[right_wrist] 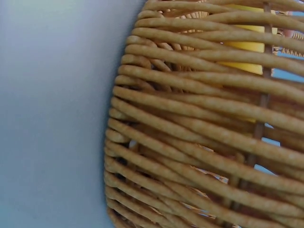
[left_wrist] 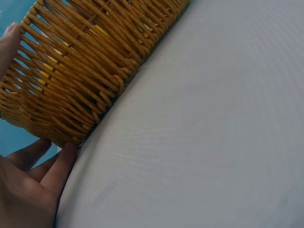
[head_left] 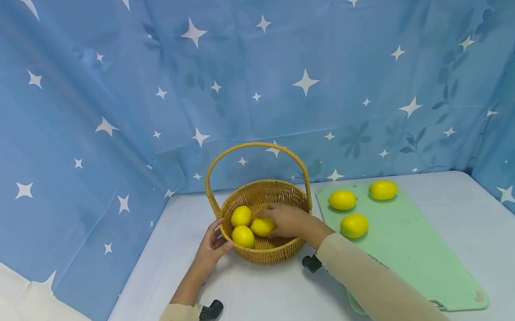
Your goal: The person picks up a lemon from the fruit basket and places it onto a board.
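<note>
A wicker basket [head_left: 286, 192] with a tall handle stands on the table and holds three yellow lemons. My right hand [head_left: 285, 220] reaches inside it, fingers curled over the front right lemon [head_left: 261, 227]. Two other lemons [head_left: 241, 216] [head_left: 242, 236] lie beside it. My left hand [head_left: 211, 247] rests against the basket's left outer wall [left_wrist: 71, 71], fingers straight. Three more lemons [head_left: 342, 199] [head_left: 383, 189] [head_left: 354, 225] lie on a green cutting board [head_left: 407, 254] to the right. The right wrist view shows only the basket weave [right_wrist: 190, 142] with yellow behind it.
The table is covered by a pale cloth [head_left: 267, 311]. A blue star-printed curtain [head_left: 246, 75] closes off the back and both sides. The cutting board runs toward the near right edge.
</note>
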